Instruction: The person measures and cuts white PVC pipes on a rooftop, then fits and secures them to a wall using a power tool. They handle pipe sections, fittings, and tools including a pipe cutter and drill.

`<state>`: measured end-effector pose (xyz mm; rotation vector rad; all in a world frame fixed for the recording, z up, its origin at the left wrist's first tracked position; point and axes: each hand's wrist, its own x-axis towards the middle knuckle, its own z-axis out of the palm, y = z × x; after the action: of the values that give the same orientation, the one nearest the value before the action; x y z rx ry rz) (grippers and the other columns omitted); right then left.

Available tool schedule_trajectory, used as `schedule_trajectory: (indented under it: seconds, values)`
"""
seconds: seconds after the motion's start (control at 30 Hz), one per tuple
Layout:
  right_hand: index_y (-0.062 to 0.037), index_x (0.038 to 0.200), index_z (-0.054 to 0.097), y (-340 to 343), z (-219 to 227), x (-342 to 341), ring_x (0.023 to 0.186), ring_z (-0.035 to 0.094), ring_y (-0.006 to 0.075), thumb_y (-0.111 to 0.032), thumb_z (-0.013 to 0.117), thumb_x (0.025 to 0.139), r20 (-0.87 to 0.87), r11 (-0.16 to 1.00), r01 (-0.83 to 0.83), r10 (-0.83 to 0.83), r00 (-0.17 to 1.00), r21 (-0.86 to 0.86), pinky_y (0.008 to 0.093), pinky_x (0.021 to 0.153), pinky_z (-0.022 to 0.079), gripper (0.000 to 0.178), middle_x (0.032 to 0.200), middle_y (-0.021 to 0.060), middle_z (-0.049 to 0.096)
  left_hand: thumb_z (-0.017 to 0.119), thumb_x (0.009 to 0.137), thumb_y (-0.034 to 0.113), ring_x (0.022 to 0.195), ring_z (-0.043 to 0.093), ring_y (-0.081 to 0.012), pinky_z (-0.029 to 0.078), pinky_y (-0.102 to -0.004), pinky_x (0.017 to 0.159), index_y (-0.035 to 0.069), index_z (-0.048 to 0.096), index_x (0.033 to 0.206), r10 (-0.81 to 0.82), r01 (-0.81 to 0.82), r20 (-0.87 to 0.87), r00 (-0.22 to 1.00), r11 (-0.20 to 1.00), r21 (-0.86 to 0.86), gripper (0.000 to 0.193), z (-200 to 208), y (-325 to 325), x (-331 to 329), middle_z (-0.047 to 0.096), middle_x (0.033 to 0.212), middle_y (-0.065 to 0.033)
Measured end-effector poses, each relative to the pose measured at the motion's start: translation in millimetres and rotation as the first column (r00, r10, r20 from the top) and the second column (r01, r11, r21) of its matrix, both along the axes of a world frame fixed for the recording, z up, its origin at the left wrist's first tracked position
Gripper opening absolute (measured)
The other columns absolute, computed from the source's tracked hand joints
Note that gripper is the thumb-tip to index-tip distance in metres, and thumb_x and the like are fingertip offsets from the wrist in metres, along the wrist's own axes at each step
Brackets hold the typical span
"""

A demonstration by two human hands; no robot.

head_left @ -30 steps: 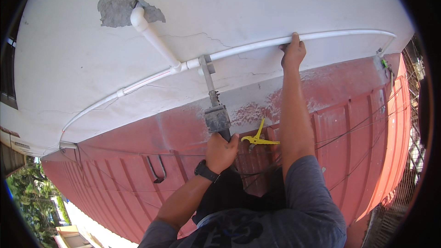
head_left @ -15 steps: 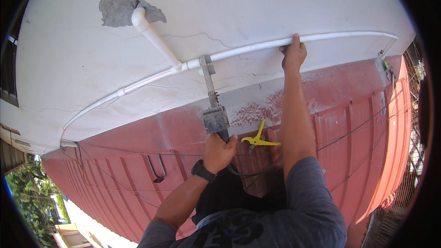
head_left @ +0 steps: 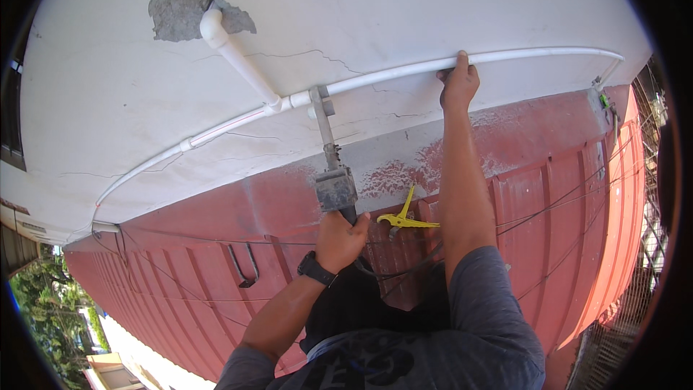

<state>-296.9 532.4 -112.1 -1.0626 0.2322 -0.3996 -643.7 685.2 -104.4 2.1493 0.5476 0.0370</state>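
Observation:
My left hand (head_left: 342, 238), with a black watch on its wrist, is closed round the handle of a grey pipe fusion welder (head_left: 336, 189). The welder's narrow heating plate (head_left: 320, 117) points up at the wall. Its upper end sits between a white tee fitting (head_left: 292, 102) and the end of a long white pipe (head_left: 390, 77) on the right. Higher up, my right hand (head_left: 460, 87) grips that pipe, thumb on top and fingers partly hidden behind it. From the tee, a short branch pipe (head_left: 245, 68) rises to an elbow at the wall.
A yellow pipe cutter (head_left: 406, 218) lies on the red ribbed metal roof (head_left: 534, 245), just right of my left hand. Thin dark cables cross the roof. A bent metal bracket (head_left: 245, 266) lies to the left. Broken plaster (head_left: 180, 16) surrounds the elbow on the cracked white wall.
The view has shifted very slightly. Both hands keep their grips, and the welder stays between the tee and the pipe.

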Motion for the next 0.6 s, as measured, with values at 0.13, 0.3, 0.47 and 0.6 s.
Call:
schedule_trajectory:
  seconds: [0.13, 0.3, 0.47, 0.6]
  values:
    - [-0.0014, 0.080, 0.052, 1.6, 3.3, -4.0, 0.051, 0.055, 0.0168, -0.034, 0.058, 0.100, 0.003, 0.999, 0.014, -0.014, 1.000, -0.033, 0.0317, 0.056, 0.048, 0.039, 0.061, 0.0075, 0.054, 0.070, 0.087, 0.024, 0.076, 0.060, -0.0543, 0.047, -0.0538, 0.061, -0.009, 0.059, 0.082, 0.014, -0.014, 0.014, 1.000, 1.000, 0.014, 0.035, 3.9, -1.4, 1.5, 0.059, 0.071, -0.0330]
    - [-0.0015, 0.080, 0.052, 1.6, 2.8, -3.8, 0.052, 0.055, 0.0173, -0.035, 0.058, 0.100, 0.019, 0.998, 0.013, -0.012, 1.000, -0.055, 0.0323, 0.058, 0.048, 0.039, 0.061, 0.0078, 0.054, 0.070, 0.087, 0.024, 0.076, 0.061, -0.0535, 0.047, -0.0543, 0.062, -0.009, 0.059, 0.080, 0.004, -0.004, 0.006, 1.000, 1.000, 0.014, 0.035, 5.9, -0.9, 0.8, 0.059, 0.072, -0.0333]
    - [-0.0013, 0.080, 0.052, 1.7, 2.5, -4.1, 0.052, 0.055, 0.0174, -0.034, 0.058, 0.101, 0.018, 0.999, 0.013, -0.013, 1.000, -0.045, 0.0320, 0.058, 0.048, 0.039, 0.061, 0.0079, 0.054, 0.070, 0.087, 0.024, 0.078, 0.061, -0.0536, 0.047, -0.0548, 0.064, -0.009, 0.060, 0.081, -0.004, 0.003, 0.048, 0.999, 1.000, 0.027, 0.035, 5.7, -2.5, 1.6, 0.060, 0.073, -0.0332]
    - [-0.0011, 0.080, 0.053, 3.9, 3.0, -5.8, 0.051, 0.055, 0.0174, -0.033, 0.058, 0.101, 0.031, 1.000, 0.001, 0.000, 1.000, -0.022, 0.0317, 0.057, 0.048, 0.039, 0.061, 0.0080, 0.055, 0.070, 0.087, 0.024, 0.079, 0.060, -0.0539, 0.047, -0.0551, 0.065, -0.009, 0.061, 0.082, -0.006, 0.004, 0.046, 0.999, 0.998, 0.056, 0.035, 0.3, -1.7, 2.0, 0.061, 0.075, -0.0332]
